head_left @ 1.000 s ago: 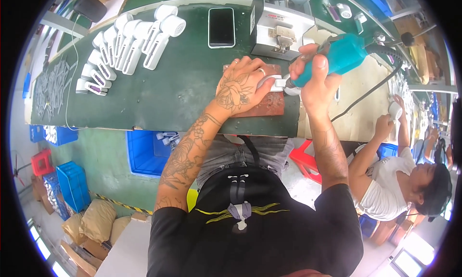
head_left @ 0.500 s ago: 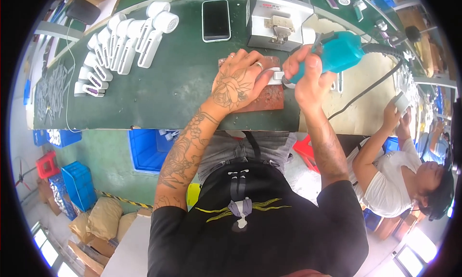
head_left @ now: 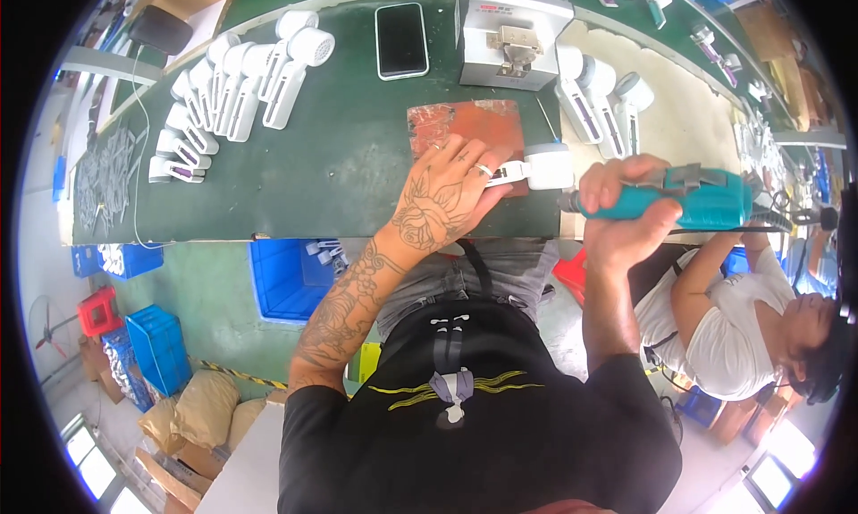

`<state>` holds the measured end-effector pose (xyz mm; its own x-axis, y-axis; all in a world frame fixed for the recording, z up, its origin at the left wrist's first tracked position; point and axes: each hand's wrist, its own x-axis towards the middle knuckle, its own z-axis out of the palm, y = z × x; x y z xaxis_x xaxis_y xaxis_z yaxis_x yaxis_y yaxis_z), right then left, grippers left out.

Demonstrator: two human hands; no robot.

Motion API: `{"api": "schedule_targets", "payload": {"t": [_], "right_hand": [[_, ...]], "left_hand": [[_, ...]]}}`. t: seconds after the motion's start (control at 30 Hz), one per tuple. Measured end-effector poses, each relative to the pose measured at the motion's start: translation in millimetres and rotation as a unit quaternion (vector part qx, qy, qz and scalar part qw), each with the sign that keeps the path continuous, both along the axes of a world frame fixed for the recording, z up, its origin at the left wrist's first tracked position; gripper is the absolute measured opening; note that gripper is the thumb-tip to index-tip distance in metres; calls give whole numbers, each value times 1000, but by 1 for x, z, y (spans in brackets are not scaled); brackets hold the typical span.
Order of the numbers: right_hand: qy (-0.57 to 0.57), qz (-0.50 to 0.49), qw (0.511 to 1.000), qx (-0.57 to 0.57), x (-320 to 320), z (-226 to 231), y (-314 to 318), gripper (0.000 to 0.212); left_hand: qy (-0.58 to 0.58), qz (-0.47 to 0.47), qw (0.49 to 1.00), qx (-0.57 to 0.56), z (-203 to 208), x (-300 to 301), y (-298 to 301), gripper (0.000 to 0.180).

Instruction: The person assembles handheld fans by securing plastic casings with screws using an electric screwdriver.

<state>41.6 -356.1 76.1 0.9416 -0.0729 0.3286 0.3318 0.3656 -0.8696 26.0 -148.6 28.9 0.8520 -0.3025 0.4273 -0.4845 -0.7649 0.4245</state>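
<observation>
My left hand [head_left: 447,183] is closed on a white handheld device with a round head [head_left: 548,166] and a slotted handle. The device lies sideways across the near right corner of a worn red pad [head_left: 487,121], its head pointing right. Some of the handle is hidden under my fingers. To the right, my right hand [head_left: 626,214] grips a teal electric screwdriver [head_left: 710,197] with a dark cable. It is held level near the bench's front edge, its tip pointing left, apart from the device.
Rows of similar white devices [head_left: 237,103] stand at the left, with several more [head_left: 603,103] at the right. A phone [head_left: 401,40] and a silver machine [head_left: 516,36] sit behind. Thin grey parts [head_left: 107,174] are piled far left. A co-worker [head_left: 715,326] sits at right; a blue bin [head_left: 277,282] is below.
My right hand has drawn the screwdriver right and nearer me, away from the device. My left hand has shifted the device nearer me on the pad, and its round head now shows.
</observation>
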Motion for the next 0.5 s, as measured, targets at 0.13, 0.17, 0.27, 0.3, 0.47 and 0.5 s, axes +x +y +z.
{"api": "schedule_targets", "payload": {"t": [0.13, 0.17, 0.27, 0.3, 0.47, 0.5], "right_hand": [[12, -19, 1000, -13, -12, -6, -2, 77], [18, -21, 1000, -8, -16, -6, -7, 76], [9, -37, 999, -13, -24, -8, -17, 76], [8, -43, 999, -15, -26, -10, -18, 76], [15, -20, 999, -28, -28, -16, -17, 77], [13, -16, 999, -30, -28, -15, -13, 76]], "left_hand": [[6, -7, 999, -36, -4, -4, 11, 31], [4, 19, 998, -62, -2, -8, 14, 30], [18, 103, 987, -123, 3, -15, 37, 27], [31, 152, 973, -170, 3, -17, 46, 26], [-49, 311, 934, -167, -16, -4, 107, 24], [-57, 341, 928, -138, -23, 2, 122, 25]]}}
